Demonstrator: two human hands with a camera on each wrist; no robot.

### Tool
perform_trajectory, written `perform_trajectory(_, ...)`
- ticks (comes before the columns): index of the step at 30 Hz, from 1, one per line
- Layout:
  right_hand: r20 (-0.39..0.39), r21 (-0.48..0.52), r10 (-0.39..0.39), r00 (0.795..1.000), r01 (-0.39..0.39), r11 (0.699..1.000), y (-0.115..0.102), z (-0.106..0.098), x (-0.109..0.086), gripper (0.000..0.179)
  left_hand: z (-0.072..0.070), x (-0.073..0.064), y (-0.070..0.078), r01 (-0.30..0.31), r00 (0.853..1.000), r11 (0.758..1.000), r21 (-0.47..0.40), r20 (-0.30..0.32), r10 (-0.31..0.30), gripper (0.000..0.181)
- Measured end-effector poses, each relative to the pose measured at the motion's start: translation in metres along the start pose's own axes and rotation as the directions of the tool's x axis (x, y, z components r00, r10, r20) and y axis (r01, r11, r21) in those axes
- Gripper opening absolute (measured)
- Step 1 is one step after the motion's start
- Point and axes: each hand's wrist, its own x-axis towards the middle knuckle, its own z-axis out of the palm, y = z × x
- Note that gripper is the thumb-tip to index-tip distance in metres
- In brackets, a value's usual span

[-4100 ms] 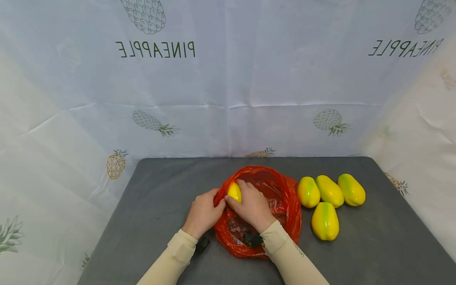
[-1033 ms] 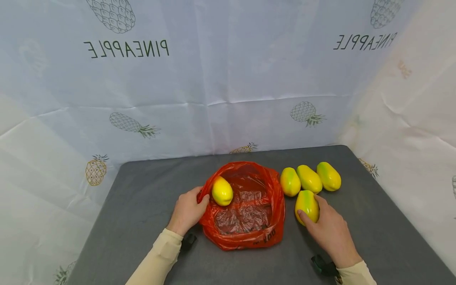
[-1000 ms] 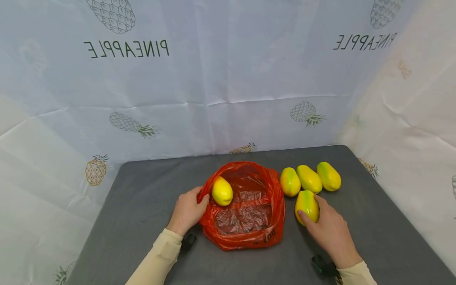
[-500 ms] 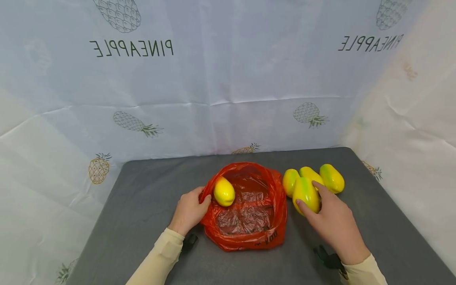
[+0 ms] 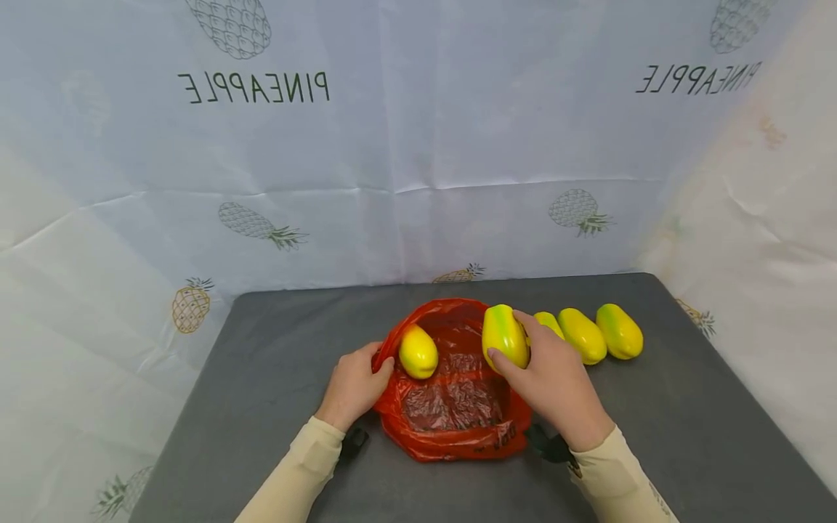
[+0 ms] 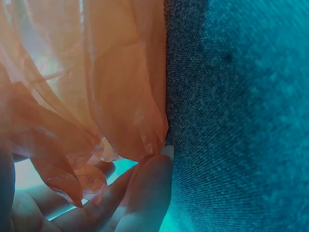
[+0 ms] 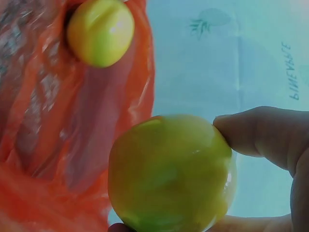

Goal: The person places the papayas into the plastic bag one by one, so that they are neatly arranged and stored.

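My right hand grips a glossy yellow papaya with a green streak, thumb on the near side and fingers on the far side. This papaya is up over the right part of an open red plastic bag. A second papaya lies inside the bag against its left wall; it shows in the right wrist view as a yellow-green fruit. At the bag's left rim, my left hand pinches the thin plastic. In the left wrist view its fingers hold the gathered plastic.
Right of the bag, several more papayas lie in a row on the dark grey table: one partly hidden behind my right hand, one in the middle and one at the end. A white pineapple-print cloth hangs behind the table.
My right hand took a papaya into the bag, then gripped another beside the row, lifted it and carried it left over the bag. The left hand stays at the bag's rim.
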Motion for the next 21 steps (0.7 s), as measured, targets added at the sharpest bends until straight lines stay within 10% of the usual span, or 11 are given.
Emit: perform_trajectory(21, 0.127, 0.026, -0.049, 0.991, 0.046, 0.999, -0.021, 0.046, 0.035, 0.08, -0.002, -0.002, 0.003, 0.001, 1.0, 1.0, 0.012, -0.008, -0.001, 0.031)
